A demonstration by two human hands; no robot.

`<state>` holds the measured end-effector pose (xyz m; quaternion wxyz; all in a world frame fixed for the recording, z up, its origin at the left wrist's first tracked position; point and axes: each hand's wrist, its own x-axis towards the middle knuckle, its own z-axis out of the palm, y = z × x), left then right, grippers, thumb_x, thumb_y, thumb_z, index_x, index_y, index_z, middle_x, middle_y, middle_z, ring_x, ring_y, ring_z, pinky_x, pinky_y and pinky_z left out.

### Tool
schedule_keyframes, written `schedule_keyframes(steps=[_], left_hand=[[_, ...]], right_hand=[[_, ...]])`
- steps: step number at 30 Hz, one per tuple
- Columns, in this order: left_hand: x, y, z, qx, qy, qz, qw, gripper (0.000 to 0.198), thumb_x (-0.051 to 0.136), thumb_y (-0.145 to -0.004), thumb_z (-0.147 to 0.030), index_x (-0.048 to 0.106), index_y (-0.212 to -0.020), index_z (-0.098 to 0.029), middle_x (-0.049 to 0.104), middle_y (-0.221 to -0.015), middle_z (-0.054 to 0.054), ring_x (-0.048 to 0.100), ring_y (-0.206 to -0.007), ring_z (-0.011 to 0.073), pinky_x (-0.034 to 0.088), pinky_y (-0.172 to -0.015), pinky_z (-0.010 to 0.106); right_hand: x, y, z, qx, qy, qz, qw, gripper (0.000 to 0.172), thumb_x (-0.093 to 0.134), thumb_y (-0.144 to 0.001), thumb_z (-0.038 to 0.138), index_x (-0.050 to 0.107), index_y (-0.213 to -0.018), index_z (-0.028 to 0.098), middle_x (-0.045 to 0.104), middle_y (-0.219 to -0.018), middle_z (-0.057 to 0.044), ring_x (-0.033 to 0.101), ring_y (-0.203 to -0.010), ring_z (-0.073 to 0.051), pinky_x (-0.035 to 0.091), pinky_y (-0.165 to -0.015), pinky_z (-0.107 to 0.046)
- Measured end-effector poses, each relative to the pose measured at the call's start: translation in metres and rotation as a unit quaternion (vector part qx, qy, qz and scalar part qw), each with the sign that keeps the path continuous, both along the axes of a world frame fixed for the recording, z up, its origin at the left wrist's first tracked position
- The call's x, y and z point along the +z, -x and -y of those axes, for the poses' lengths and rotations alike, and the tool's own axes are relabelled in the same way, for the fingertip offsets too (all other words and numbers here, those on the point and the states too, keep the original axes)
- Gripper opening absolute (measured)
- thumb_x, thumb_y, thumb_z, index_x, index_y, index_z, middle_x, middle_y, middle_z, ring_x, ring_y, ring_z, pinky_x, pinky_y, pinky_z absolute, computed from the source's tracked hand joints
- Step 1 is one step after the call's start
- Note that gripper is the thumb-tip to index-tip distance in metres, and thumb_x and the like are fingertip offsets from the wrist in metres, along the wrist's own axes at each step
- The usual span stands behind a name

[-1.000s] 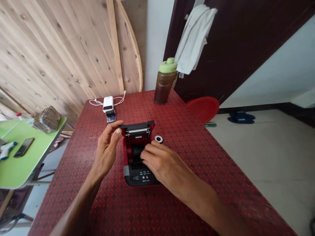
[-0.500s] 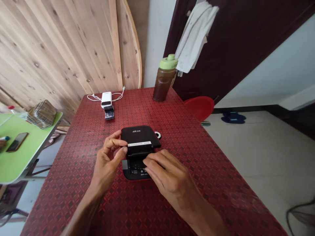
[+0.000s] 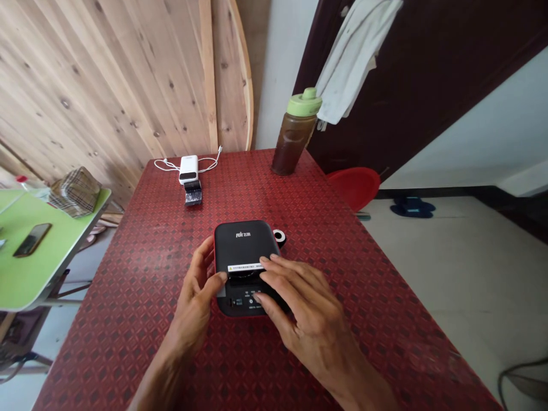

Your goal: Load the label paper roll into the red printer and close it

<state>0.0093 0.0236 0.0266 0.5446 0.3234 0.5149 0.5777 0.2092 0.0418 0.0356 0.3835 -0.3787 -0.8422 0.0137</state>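
A black box-shaped device (image 3: 246, 248) with rounded corners and a red side edge lies on the red patterned table (image 3: 205, 365). Its top has white lettering, a white warning strip, a dark slot, and buttons along the near end. My left hand (image 3: 194, 297) grips its left side, thumb by the strip and fingers around the edge. Across the right half lies my right hand (image 3: 303, 299), fingers stretched over the top by the strip and thumb near the buttons. That hand hides the device's near right corner. A black-and-white ring-like piece (image 3: 279, 236) shows just beyond the right edge.
Farther back is a white power bank (image 3: 188, 169) with a cable and a dark strip. A brown bottle with a green lid (image 3: 295, 131) stands at the far right corner. A green table (image 3: 25, 279) on the left bears a phone (image 3: 32, 240) and a plaid pouch (image 3: 76, 193).
The device's raised top section has come down flat, narrowing the gap at the near end. My right hand's pinch has loosened and its fingers now lie on top; my left thumb moved slightly nearer.
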Motion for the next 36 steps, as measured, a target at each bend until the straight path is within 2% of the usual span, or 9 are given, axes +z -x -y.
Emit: schedule_keyframes(steps=[11,16,19,22,26,31,36], left_hand=[[-0.003,-0.006,-0.001,0.018,-0.026,-0.026,0.999,0.061,0.073,-0.092,-0.03,0.06,-0.151,-0.029,0.061,-0.163,0.009,0.053,-0.155,0.0312,0.042,-0.127,0.048],[-0.009,0.001,0.009,0.016,-0.018,-0.011,1.0,0.061,0.077,-0.094,-0.038,0.062,-0.151,-0.026,0.062,-0.164,0.012,0.053,-0.156,0.0328,0.04,-0.129,0.051],[-0.012,0.01,0.02,0.009,-0.015,-0.025,1.0,0.058,0.078,-0.095,-0.041,0.064,-0.15,-0.025,0.062,-0.164,0.012,0.053,-0.156,0.0326,0.038,-0.13,0.051],[-0.013,0.014,0.027,-0.003,-0.006,-0.039,0.999,0.057,0.078,-0.095,-0.039,0.066,-0.149,-0.027,0.063,-0.163,0.012,0.058,-0.151,0.0331,0.043,-0.126,0.051],[-0.008,0.013,0.026,0.005,0.005,-0.046,0.999,0.057,0.079,-0.092,-0.036,0.068,-0.146,-0.026,0.066,-0.159,0.012,0.062,-0.146,0.0341,0.048,-0.121,0.05],[-0.001,0.008,0.02,0.013,0.018,-0.058,0.998,0.056,0.081,-0.088,-0.037,0.069,-0.142,-0.024,0.071,-0.152,0.014,0.065,-0.143,0.0352,0.052,-0.117,0.05],[-0.004,0.004,0.02,0.015,0.026,-0.06,0.998,0.057,0.079,-0.09,-0.039,0.067,-0.144,-0.026,0.071,-0.15,0.013,0.065,-0.142,0.0354,0.051,-0.117,0.051]], right_hand=[[0.0,0.0,0.001,0.001,0.012,0.005,1.0,0.016,0.061,-0.109,0.018,0.073,-0.119,0.016,0.084,-0.126,-0.014,0.08,-0.12,-0.031,0.065,-0.105,-0.054],[0.0,-0.004,0.006,0.005,0.024,-0.062,0.998,0.019,0.063,-0.109,0.019,0.071,-0.126,0.017,0.083,-0.126,-0.013,0.079,-0.122,-0.028,0.066,-0.105,-0.052],[-0.006,-0.015,0.016,-0.027,0.054,-0.12,0.991,0.021,0.063,-0.11,0.023,0.07,-0.129,0.02,0.082,-0.127,-0.011,0.078,-0.12,-0.025,0.067,-0.105,-0.047],[-0.018,-0.022,0.029,-0.081,0.115,-0.148,0.979,0.029,0.062,-0.111,0.036,0.069,-0.134,0.02,0.083,-0.125,-0.012,0.082,-0.114,-0.026,0.069,-0.098,-0.044],[-0.033,-0.019,0.041,-0.103,0.188,-0.159,0.964,0.04,0.057,-0.112,0.048,0.069,-0.136,0.018,0.085,-0.119,-0.013,0.085,-0.105,-0.027,0.071,-0.092,-0.04],[-0.037,-0.01,0.043,-0.11,0.182,-0.183,0.96,0.038,0.06,-0.11,0.048,0.07,-0.133,0.018,0.085,-0.119,-0.013,0.085,-0.104,-0.027,0.071,-0.092,-0.039],[-0.035,-0.011,0.041,-0.103,0.178,-0.183,0.962,0.033,0.061,-0.11,0.043,0.069,-0.133,0.02,0.085,-0.117,-0.01,0.085,-0.102,-0.024,0.071,-0.09,-0.034]])
